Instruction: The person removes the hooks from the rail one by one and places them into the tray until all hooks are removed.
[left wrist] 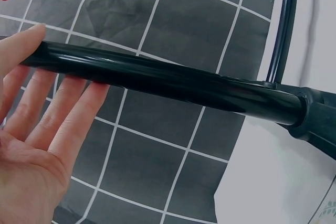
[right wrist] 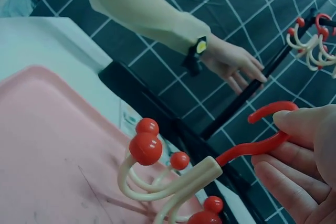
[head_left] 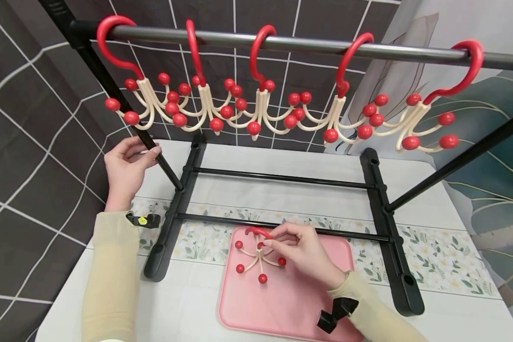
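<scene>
My right hand (head_left: pixel 301 254) pinches the red hook (right wrist: pixel 252 149) of a multi-prong hanger between thumb and fingers, over the pink tray (head_left: pixel 278 306). Cream prongs tipped with red balls spread out from the hanger's stem (right wrist: pixel 197 177). On the left, my other hand (head_left: pixel 126 168) holds the rack's slanted black post (left wrist: pixel 157 80), thumb on one side and fingertips on the other. Several similar hangers, among them one hanger (head_left: pixel 206 102) near the left, hang by red hooks from the grey top bar (head_left: pixel 231 39).
The rack's black feet, left foot (head_left: pixel 171 228) and right foot (head_left: pixel 389 232), stand on a white table covering (head_left: pixel 184 299) with a floral band. Low crossbars join them. Behind is a dark cloth (head_left: pixel 213 14) with a white grid; a curtain (head_left: pixel 487 142) hangs at right.
</scene>
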A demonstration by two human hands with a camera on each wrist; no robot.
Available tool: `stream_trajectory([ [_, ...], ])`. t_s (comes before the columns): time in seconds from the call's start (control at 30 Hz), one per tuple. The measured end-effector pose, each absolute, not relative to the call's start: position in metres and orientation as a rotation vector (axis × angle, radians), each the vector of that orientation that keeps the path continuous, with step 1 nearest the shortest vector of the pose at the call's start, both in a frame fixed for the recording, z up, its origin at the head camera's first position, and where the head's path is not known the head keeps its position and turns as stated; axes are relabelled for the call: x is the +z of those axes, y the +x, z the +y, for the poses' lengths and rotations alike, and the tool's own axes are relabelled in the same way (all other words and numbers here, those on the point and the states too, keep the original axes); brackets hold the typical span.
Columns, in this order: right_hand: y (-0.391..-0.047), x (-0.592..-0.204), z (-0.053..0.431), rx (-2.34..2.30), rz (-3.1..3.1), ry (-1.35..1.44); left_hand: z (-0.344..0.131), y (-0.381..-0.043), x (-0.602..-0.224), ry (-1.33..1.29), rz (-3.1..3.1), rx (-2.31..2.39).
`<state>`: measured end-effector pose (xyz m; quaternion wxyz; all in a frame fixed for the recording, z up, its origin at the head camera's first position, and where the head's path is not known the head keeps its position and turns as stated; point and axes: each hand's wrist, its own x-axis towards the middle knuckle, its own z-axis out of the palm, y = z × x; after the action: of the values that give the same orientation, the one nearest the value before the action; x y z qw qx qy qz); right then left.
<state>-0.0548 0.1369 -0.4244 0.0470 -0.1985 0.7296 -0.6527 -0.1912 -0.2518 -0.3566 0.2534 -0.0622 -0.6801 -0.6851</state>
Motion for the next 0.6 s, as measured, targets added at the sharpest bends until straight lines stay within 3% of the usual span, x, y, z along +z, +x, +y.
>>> stream_trajectory([
  [0.6,-0.053,-0.429,0.122,-1.955,2.178,-0.565,-0.253,-0.192,-0.356,-0.139,-1.887,-1.832],
])
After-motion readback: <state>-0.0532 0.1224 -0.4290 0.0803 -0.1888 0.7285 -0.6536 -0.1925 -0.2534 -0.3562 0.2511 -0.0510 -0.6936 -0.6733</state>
